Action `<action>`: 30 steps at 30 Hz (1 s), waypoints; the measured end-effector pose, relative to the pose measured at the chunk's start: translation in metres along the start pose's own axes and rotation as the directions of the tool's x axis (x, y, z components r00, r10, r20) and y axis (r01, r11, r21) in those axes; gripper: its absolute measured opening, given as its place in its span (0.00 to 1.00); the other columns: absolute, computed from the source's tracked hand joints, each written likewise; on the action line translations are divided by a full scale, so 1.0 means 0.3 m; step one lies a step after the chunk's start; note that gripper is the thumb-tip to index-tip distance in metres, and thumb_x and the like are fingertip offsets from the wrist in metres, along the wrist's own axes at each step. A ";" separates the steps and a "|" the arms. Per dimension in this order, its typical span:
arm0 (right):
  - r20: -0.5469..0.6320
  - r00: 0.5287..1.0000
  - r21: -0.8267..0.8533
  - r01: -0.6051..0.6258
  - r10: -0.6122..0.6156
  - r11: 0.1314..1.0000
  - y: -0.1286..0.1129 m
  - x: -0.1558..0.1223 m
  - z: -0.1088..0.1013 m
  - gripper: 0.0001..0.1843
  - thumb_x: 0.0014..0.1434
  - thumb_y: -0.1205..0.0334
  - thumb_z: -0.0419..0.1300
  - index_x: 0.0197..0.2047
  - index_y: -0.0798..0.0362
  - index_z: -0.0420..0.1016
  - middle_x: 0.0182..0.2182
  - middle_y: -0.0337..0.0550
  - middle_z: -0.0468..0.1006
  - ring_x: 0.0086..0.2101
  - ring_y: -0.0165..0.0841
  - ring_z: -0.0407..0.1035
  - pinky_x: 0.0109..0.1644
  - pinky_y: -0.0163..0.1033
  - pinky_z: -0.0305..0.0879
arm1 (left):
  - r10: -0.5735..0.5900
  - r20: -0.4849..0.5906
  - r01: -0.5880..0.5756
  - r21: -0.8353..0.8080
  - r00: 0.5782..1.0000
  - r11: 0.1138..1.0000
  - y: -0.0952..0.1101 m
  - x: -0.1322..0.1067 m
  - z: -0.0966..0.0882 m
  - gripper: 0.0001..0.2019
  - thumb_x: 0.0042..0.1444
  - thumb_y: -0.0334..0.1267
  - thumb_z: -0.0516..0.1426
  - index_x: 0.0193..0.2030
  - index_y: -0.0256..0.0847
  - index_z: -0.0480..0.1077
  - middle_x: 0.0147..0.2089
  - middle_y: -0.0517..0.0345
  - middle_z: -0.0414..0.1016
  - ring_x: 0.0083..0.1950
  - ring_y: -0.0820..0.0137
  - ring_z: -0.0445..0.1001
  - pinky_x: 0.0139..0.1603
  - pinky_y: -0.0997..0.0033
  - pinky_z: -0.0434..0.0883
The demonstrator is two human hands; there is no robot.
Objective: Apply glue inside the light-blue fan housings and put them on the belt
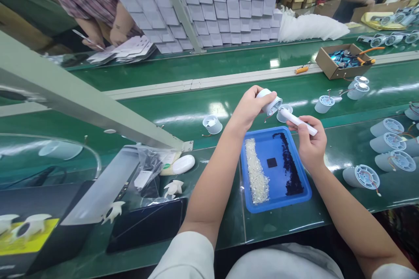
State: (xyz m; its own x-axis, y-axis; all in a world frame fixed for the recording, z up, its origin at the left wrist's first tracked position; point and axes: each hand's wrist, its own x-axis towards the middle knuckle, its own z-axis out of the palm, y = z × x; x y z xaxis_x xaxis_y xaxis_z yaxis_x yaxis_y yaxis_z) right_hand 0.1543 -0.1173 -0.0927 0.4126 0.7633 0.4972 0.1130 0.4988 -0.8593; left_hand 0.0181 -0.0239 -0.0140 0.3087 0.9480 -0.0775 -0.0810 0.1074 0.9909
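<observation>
Above the far edge of the blue tray [276,209], my left hand [250,107] grips a pale blue cylindrical plastic housing [269,101], tilted with its open end toward the right. My right hand [310,141] is closed around a white pen-style screwdriver [299,123], whose thin tip meets the housing's open end. Another pale housing [284,113] stands on the green surface just behind the tool. Inside the tray lie clear small parts [257,174] on the left, black small parts [292,170] on the right and a black square [271,162] between them.
Several wired housings [362,177] stand to the right, and a lone housing [212,124] is left of my forearm. A cardboard box [340,63] of parts sits at the back right. A slanting metal post [98,96] crosses the left. Another person's hands [108,37] handle papers opposite.
</observation>
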 end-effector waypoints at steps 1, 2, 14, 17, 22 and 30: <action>0.002 1.000 0.004 0.004 -0.004 1.000 0.000 0.000 0.000 0.10 0.63 0.51 0.60 0.43 0.47 0.71 0.35 0.39 0.83 0.36 0.34 0.80 0.41 0.41 0.78 | 0.002 0.002 -0.002 0.008 1.000 1.000 -0.001 0.001 0.000 0.11 0.56 0.34 0.60 0.30 0.40 0.59 0.27 0.65 0.67 0.24 0.80 0.66 0.24 0.79 0.64; 0.004 1.000 0.008 0.008 -0.008 1.000 0.000 0.000 0.000 0.10 0.63 0.51 0.60 0.43 0.47 0.71 0.35 0.39 0.84 0.36 0.34 0.81 0.41 0.41 0.78 | 0.003 0.002 -0.003 0.014 1.000 1.000 -0.002 0.002 0.000 0.11 0.56 0.33 0.60 0.30 0.40 0.59 0.27 0.65 0.67 0.25 0.80 0.66 0.24 0.79 0.64; -0.001 1.000 -0.017 -0.004 0.004 1.000 -0.001 0.002 0.001 0.12 0.62 0.49 0.60 0.42 0.47 0.71 0.34 0.40 0.84 0.36 0.34 0.81 0.40 0.40 0.78 | 0.005 0.005 -0.005 0.054 1.000 0.999 -0.005 0.001 0.002 0.12 0.56 0.34 0.60 0.30 0.40 0.59 0.28 0.65 0.66 0.25 0.80 0.66 0.23 0.79 0.63; -0.002 1.000 -0.011 -0.013 0.013 1.000 -0.003 0.001 0.001 0.12 0.62 0.49 0.60 0.42 0.48 0.72 0.34 0.40 0.84 0.36 0.34 0.81 0.41 0.40 0.77 | 0.007 -0.005 -0.006 0.073 1.000 0.997 -0.004 0.001 0.000 0.11 0.57 0.34 0.60 0.31 0.40 0.59 0.28 0.65 0.66 0.26 0.80 0.66 0.25 0.79 0.63; 0.000 1.000 0.013 -0.020 0.020 1.000 -0.003 0.001 0.001 0.12 0.62 0.49 0.61 0.42 0.48 0.72 0.34 0.40 0.85 0.36 0.34 0.80 0.41 0.40 0.77 | 0.004 -0.003 -0.004 0.072 1.000 0.997 0.001 -0.004 0.002 0.11 0.58 0.33 0.60 0.31 0.39 0.59 0.28 0.65 0.66 0.25 0.81 0.66 0.26 0.79 0.63; 0.005 0.999 -0.036 -0.054 0.054 0.998 0.005 -0.001 0.004 0.14 0.62 0.47 0.59 0.43 0.48 0.70 0.35 0.42 0.84 0.36 0.34 0.80 0.42 0.41 0.77 | -0.019 -0.030 0.019 0.019 0.999 1.000 -0.008 0.000 0.012 0.12 0.58 0.33 0.59 0.30 0.40 0.58 0.26 0.66 0.66 0.23 0.81 0.65 0.26 0.79 0.64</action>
State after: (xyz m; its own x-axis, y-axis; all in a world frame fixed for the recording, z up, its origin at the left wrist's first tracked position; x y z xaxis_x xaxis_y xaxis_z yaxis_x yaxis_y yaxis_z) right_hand 0.1534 -0.1163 -0.0941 0.4133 0.7913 0.4506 0.1228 0.4419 -0.8886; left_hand 0.0217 -0.0252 -0.0161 0.2811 0.9545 -0.0992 -0.0574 0.1199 0.9911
